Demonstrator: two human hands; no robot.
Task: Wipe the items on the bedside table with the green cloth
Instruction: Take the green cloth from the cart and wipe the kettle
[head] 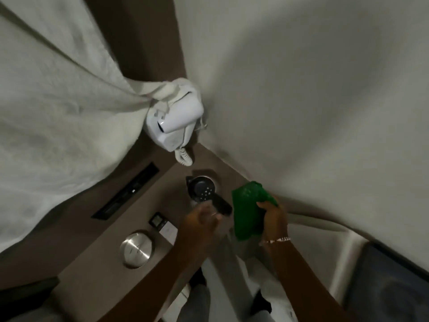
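At table [97,270] corner: right hand [274,217] grips green cloth [249,212]; no legible writing.

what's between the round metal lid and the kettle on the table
In the head view, a small black square item and a white card lie between the round metal lid and the kettle.
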